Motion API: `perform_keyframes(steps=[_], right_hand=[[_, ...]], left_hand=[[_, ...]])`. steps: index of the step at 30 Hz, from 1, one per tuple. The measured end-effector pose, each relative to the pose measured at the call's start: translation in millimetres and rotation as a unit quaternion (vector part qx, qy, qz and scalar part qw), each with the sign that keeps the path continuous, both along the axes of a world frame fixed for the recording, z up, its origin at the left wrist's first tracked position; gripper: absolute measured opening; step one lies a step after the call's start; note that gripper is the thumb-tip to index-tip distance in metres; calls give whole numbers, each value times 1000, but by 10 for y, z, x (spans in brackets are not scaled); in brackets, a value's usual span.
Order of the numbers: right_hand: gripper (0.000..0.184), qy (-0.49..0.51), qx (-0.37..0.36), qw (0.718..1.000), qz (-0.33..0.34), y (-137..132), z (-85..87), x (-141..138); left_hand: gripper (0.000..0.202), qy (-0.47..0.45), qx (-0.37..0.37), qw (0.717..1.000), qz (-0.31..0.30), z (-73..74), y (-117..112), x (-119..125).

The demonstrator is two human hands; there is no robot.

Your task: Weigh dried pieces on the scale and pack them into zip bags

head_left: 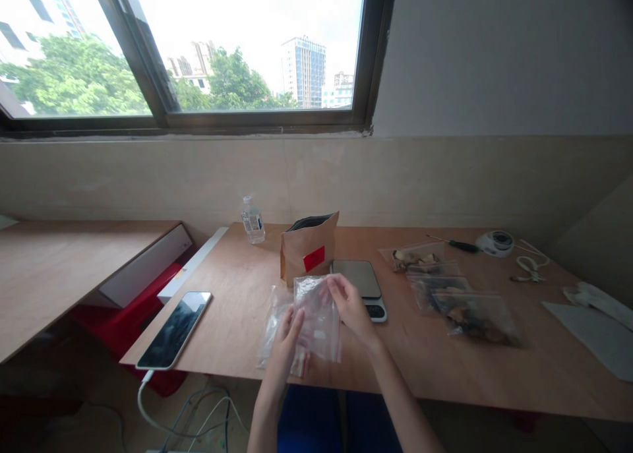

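Note:
A clear zip bag (319, 331) with a red line along one edge is stretched between my two hands over the table's front. My left hand (285, 337) pinches its left side, thumb up. At the bag's upper right, my right hand (346, 301) grips a corner between thumb and fingers. More clear plastic bags (270, 324) lie on the table beneath my left hand. Just behind stands an open brown paper bag (301, 252) with a red label. A kitchen scale (359, 278) sits behind my right hand, which partly hides it.
On the right lie several filled zip bags (479, 318), a screwdriver (462, 245), a white dome camera (496, 242) and white sheets (588, 334). A plastic bottle (253, 222) stands at the back left. A phone (175, 331) with a charging cable (143, 397) lies at the left edge.

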State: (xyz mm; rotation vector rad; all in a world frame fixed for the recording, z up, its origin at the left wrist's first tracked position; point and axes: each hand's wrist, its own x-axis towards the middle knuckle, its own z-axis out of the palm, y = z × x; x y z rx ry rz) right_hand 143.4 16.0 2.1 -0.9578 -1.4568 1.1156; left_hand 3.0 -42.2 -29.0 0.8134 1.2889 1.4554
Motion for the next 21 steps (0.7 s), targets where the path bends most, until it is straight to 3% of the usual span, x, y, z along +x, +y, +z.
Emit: perform_keyframes(steps=[4, 9, 16, 19, 21], right_hand=[[39, 14, -61, 995, -80, -132, -195, -93], [37, 60, -169, 984, -6, -237, -368, -61], [38, 72, -194, 977, 41, -266, -379, -35], [39, 1, -170, 985, 19, -154, -385, 271], [37, -63, -99, 989, -94, -25, -409, 685]], left_hand=[[46, 13, -21, 1000, 2, 9, 30, 125], [49, 41, 14, 998, 47, -37, 19, 95], [58, 57, 18, 998, 28, -47, 59, -52], [64, 122, -9, 992, 30, -67, 70, -211], [65, 206, -30, 977, 47, -123, 76, -354]])
